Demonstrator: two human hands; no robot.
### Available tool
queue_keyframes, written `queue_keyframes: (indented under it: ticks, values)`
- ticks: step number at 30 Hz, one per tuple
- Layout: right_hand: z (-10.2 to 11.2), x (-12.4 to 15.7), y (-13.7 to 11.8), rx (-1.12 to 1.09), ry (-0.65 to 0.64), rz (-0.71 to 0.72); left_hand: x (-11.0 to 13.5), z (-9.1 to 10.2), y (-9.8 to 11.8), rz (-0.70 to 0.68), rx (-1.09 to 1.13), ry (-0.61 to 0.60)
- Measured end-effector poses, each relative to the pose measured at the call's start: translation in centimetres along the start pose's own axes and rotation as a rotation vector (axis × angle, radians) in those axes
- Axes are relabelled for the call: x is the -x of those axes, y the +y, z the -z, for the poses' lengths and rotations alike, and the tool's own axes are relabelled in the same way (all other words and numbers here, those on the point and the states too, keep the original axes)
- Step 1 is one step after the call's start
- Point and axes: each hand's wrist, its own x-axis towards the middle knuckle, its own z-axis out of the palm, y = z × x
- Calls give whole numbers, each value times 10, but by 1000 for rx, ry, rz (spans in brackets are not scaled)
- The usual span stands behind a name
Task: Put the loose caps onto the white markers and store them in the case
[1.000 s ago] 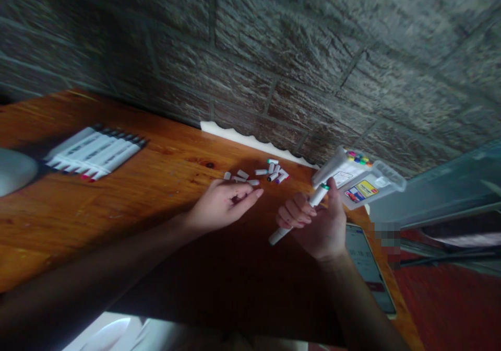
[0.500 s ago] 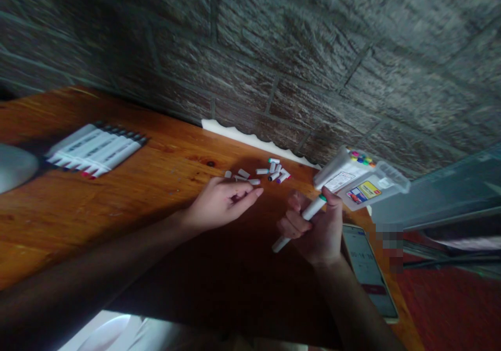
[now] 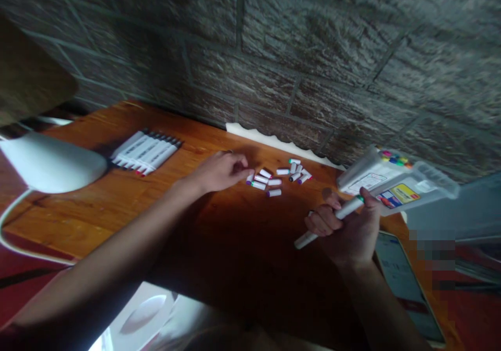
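My left hand (image 3: 219, 172) hangs over the wooden table (image 3: 117, 205), its curled fingertips at the left edge of a loose group of small white marker caps (image 3: 276, 177) with coloured ends. Whether it holds anything is hidden by the fingers. My right hand (image 3: 346, 228) grips a white double-ended marker (image 3: 324, 224) with a green-banded end, which slants across the palm. Close behind that marker stands a clear plastic marker box (image 3: 395, 184) with a printed label.
A row of several white markers (image 3: 145, 153) lies on the table at the left, near a white dome-shaped object with a cord (image 3: 49, 163). A phone (image 3: 405, 288) lies under my right wrist. A brick wall (image 3: 297, 43) runs behind the table, with a white scalloped strip (image 3: 274, 141) along its foot.
The whole view has shifted as my head turned. My left hand has drawn back left and uncovered more caps. The marker has tilted slightly in my right hand.
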Motion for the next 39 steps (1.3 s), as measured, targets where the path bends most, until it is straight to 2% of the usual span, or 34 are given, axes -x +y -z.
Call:
queue_keyframes:
  ticks: [2,5,9,12,14,19,23,27,32,39]
  values:
    - [2,-1,-1,15,-5,-23,1,0,-6,-52,23,-87]
    - [1,-1,-2,49,-40,-36,1,-5,-6,-89,9,-147]
    - [-3,0,-2,84,-67,-32,0,-11,2,-69,-21,-61]
    - [-5,0,-3,95,-64,-2,0,-14,9,-185,-8,-6]
    - [-5,0,-4,118,-63,36,1,-16,11,-248,-40,-45]
    - [-6,-2,5,302,-113,111,2,-21,9,-290,-133,-103]
    - [-5,-1,16,412,-158,120,4,-19,17,-316,-48,-50]
    - [-2,0,17,483,-182,62,8,-14,29,-321,83,17]
    - [-2,-1,19,469,-163,51,9,-11,37,-332,159,132]
    - [-5,-2,20,436,-143,62,9,-17,37,-375,138,23]
